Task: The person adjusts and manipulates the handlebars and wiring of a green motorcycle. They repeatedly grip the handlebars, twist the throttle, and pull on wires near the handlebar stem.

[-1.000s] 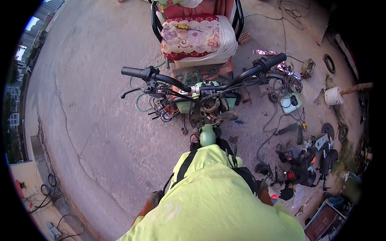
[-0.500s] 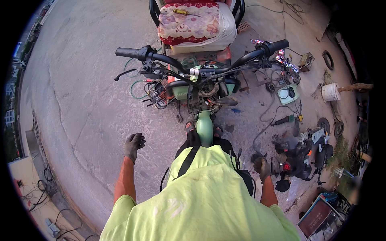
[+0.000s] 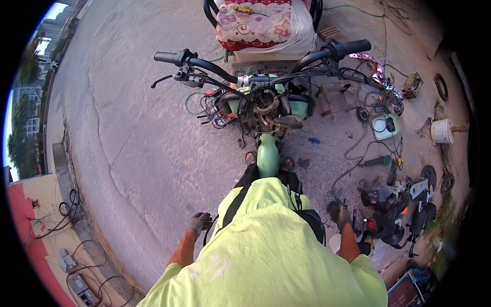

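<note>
A person in a lime-yellow shirt (image 3: 266,245) stands astride a stripped green motorbike (image 3: 268,156), its black handlebar (image 3: 209,67) spread wide ahead, on rough concrete ground (image 3: 138,153). The gloved left hand (image 3: 199,223) hangs beside the shirt, fingers loosely extended and gripping nothing visible; the gloved right hand (image 3: 340,217) hangs opposite, near a dark scooter (image 3: 387,212), its grip impossible to tell.

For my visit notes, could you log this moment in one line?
Left hand: low at left side; right hand: low at right side, grip unclear; handlebar: untouched; screwdriver: on floral cushion
</note>
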A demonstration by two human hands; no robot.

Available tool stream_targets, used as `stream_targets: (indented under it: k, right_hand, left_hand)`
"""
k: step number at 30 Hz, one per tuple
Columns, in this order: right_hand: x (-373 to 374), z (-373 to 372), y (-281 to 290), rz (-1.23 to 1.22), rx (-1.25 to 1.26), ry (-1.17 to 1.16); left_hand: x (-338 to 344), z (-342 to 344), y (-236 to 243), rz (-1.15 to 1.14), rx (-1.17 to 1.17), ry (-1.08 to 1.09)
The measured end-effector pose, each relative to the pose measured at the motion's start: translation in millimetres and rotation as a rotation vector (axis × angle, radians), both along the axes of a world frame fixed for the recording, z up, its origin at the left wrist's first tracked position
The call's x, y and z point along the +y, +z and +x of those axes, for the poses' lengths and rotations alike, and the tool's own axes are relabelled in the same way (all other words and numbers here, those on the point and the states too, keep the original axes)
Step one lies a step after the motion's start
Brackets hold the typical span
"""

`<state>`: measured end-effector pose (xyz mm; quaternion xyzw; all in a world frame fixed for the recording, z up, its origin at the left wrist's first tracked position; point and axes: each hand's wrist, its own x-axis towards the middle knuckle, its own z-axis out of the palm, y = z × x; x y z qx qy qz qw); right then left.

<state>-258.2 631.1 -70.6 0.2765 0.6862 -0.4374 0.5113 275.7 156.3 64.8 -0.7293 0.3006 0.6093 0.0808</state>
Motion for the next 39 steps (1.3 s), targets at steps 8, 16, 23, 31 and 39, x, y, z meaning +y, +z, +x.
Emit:
stream_targets:
  k: [8, 16, 23, 31, 39]
  right_hand:
    - [-36.3, 1.4, 37.0, 0.015, 0.112, 0.013]
    - [-30.3, 49.4, 56.0, 0.044, 0.044, 0.068]
    - [-27.2, 72.6, 53.1, 0.073, 0.011, 0.028]
    - [-0.5, 90.2, 41.9, -0.011, -0.040, -0.008]
    - [1.2, 81.8, 49.7, 0.109, 0.015, 0.004]
  left_hand:
    - [-60.9, -66.7, 30.3, -0.139, 0.116, -0.043]
    - [-86.5, -34.0, 3.3, -0.082, 0.116, -0.025]
    - [-85.7, -11.7, -8.7, -0.037, 0.086, -0.056]
    - [-83.9, -12.6, -10.1, -0.049, 0.094, -0.084]
    - [-64.7, -25.0, -0.2, -0.035, 0.139, -0.034]
